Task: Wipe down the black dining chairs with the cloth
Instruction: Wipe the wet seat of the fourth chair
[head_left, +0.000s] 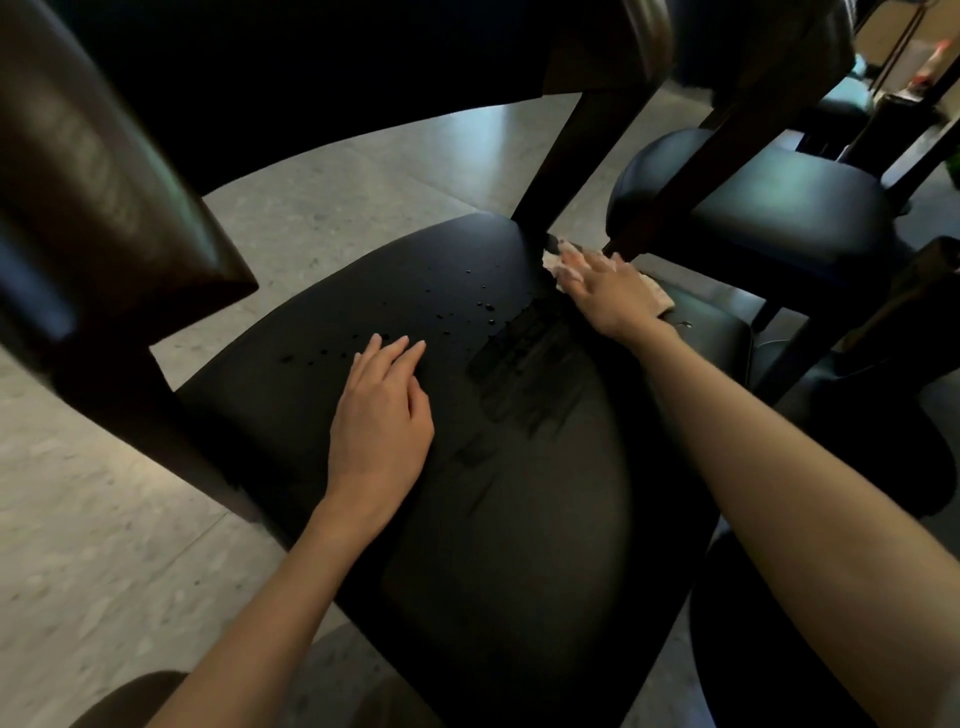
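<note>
A black dining chair fills the view, its padded seat (509, 467) dotted with water drops near the far edge and marked by a wet wiped streak. My right hand (608, 293) presses flat on a pale pink cloth (657, 293) at the seat's far right corner, beside the base of a dark backrest post (576, 150). My left hand (382, 410) rests flat on the middle of the seat, fingers straight, holding nothing. The cloth is mostly hidden under my right hand.
The chair's dark brown backrest (98, 197) looms at upper left. A second black chair (769, 208) stands close at the right, its leg near the cloth. Pale speckled floor (93, 545) lies to the left. Another dark seat edge (779, 649) sits at lower right.
</note>
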